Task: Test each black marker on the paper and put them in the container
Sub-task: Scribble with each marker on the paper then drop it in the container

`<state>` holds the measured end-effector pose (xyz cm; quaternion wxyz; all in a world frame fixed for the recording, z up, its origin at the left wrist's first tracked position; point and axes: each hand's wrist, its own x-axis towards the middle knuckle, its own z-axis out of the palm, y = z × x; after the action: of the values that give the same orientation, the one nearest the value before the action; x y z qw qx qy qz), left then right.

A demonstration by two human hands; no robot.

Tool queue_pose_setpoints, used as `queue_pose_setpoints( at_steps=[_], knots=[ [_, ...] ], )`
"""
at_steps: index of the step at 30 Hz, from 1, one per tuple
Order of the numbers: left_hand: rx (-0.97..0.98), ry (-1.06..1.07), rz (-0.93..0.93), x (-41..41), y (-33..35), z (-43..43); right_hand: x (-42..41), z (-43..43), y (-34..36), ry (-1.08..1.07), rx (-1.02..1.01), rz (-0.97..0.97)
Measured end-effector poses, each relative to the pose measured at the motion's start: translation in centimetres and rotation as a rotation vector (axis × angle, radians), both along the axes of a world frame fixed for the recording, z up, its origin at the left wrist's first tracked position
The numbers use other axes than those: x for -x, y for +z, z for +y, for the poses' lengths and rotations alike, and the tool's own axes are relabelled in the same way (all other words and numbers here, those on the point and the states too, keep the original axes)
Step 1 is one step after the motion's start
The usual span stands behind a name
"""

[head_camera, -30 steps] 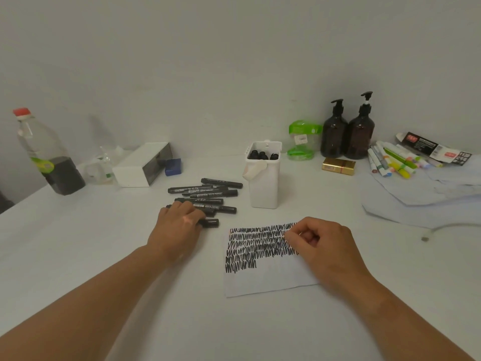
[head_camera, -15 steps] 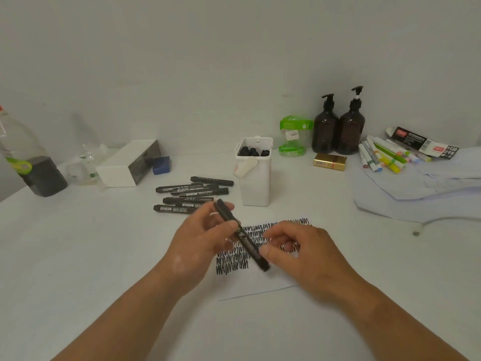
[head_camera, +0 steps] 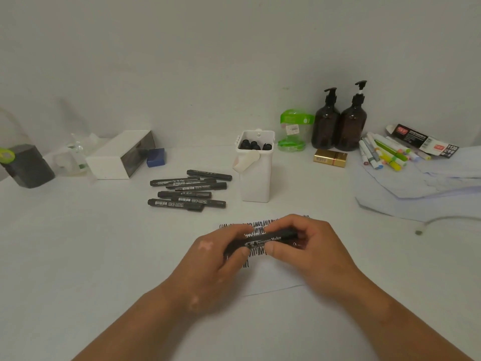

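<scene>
A black marker (head_camera: 263,241) lies level between both hands, just above the white paper (head_camera: 273,282) with its black scribbles. My left hand (head_camera: 218,256) grips the marker's left end and my right hand (head_camera: 309,246) grips its right end. The cap looks to be on. Several more black markers (head_camera: 187,191) lie in a loose pile on the table, behind and left of my hands. The white container (head_camera: 256,178) stands behind the paper, with several black marker ends showing at its top.
Two brown pump bottles (head_camera: 338,123), a green jar (head_camera: 294,131) and a gold box (head_camera: 330,157) stand at the back right. Coloured markers (head_camera: 382,153) lie on loose paper sheets at the right. A white box (head_camera: 119,155) and a bottle (head_camera: 23,162) sit at the left.
My left hand picked a marker from the pile and brought it over the paper. My right hand, which rested on the paper, now grips its other end, and the marker has turned level.
</scene>
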<state>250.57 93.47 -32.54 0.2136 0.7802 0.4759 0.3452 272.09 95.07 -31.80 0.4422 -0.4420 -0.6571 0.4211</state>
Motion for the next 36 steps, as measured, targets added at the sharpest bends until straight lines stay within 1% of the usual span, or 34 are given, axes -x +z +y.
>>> queue_pose_setpoints(
  at_steps=[3, 6, 8, 10, 13, 17, 21, 25, 28, 30, 33, 36],
  knots=[
    [-0.042, -0.107, 0.017, -0.9, 0.4, -0.4, 0.7, -0.5, 0.1, 0.09, 0.048, 0.131],
    [-0.078, -0.168, 0.003, -1.7, 0.6, -1.0, 1.6, -1.0, -0.2, 0.109, 0.051, 0.132],
    [-0.057, -0.133, 0.025, -1.7, 0.5, -0.9, 2.1, -1.1, -0.3, 0.084, 0.059, 0.147],
    [-0.087, -0.09, 0.067, -1.6, 0.2, -0.9, 2.2, -1.2, -0.2, 0.091, 0.066, 0.17],
    [-0.138, -0.057, 0.055, -1.8, 0.4, -1.2, 2.1, -1.3, 0.3, 0.136, 0.081, 0.2],
    [-0.139, -0.056, 0.058, -1.9, 0.6, -1.2, 1.9, -1.4, 0.7, 0.174, 0.1, 0.24],
    [-0.16, -0.074, 0.047, -1.8, 1.0, -1.2, 1.9, -1.5, 1.0, 0.216, 0.075, 0.275],
    [-0.156, -0.074, 0.018, -1.5, 1.2, -1.4, 1.7, -1.6, 1.1, 0.241, -0.004, 0.237],
    [-0.144, -0.079, 0.053, -1.6, 0.7, -1.1, 1.9, -1.5, 0.8, 0.148, -0.078, 0.202],
    [-0.113, -0.044, 0.068, -1.5, 0.3, -0.8, 1.4, -1.0, 0.7, 0.021, -0.094, 0.252],
    [-0.103, 0.072, 0.085, -0.5, 0.0, -0.1, -0.1, 0.0, 0.6, -0.106, -0.01, 0.347],
    [-0.074, 0.11, 0.194, 0.6, -0.3, 0.4, -0.4, 0.3, 0.3, -0.088, 0.128, 0.308]
  ],
)
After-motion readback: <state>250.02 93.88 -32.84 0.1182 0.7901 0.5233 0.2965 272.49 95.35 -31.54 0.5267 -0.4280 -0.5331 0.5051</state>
